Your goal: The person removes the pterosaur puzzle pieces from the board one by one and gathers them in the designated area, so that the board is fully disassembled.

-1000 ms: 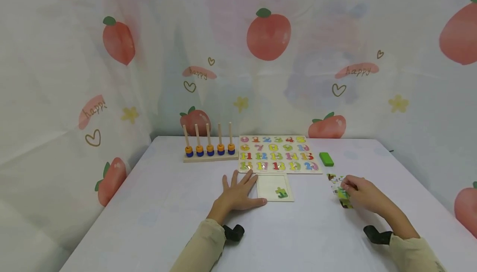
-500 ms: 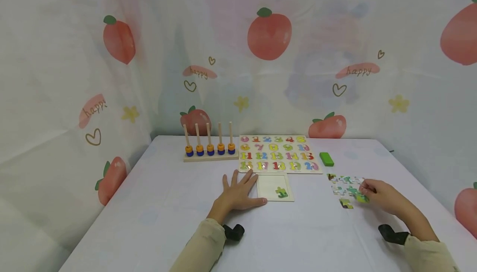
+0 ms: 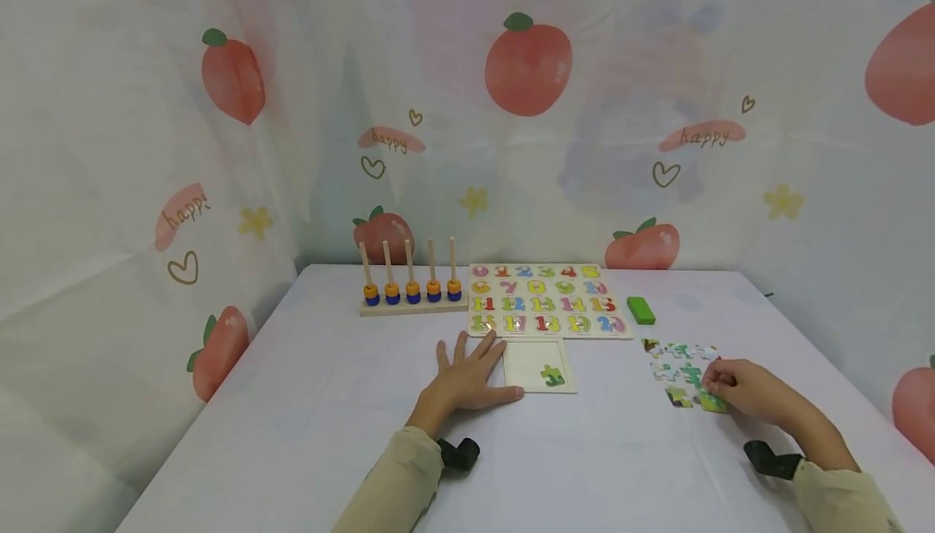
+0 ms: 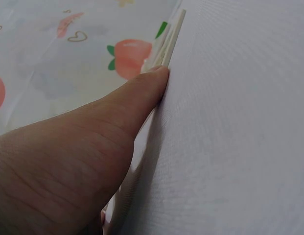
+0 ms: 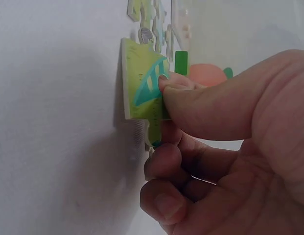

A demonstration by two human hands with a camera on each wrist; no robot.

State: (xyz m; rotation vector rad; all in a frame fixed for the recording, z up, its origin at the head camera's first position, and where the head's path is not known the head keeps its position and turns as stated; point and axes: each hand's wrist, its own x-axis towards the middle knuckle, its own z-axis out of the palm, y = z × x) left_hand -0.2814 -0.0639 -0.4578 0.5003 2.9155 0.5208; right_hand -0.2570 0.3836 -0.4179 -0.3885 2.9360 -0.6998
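My left hand [image 3: 463, 380] lies with fingers spread on the table, its thumb against the lower left corner of the square puzzle tray [image 3: 523, 367]. In the left wrist view the thumb [image 4: 142, 88] touches the tray's edge. One green jigsaw piece [image 3: 553, 376] sits in the tray's lower right corner. On the right, my right hand [image 3: 752, 391] pinches a green jigsaw piece [image 5: 142, 78] with a teal striped shape, between thumb and fingers. That piece is at the lower right of several other jigsaw pieces [image 3: 665, 372], low over the table or touching it; I cannot tell which.
A number board [image 3: 540, 304] stands behind the tray, touching or nearly touching it. Left of the board is a wooden bead stand [image 3: 412, 308] with upright pegs and orange and blue beads. A green block [image 3: 640, 311] lies right of the board. A patterned cloth hangs behind the table.
My right hand has moved right with the green jigsaw piece, then slightly nearer, uncovering the other pieces. My left hand and the tray have stayed put.
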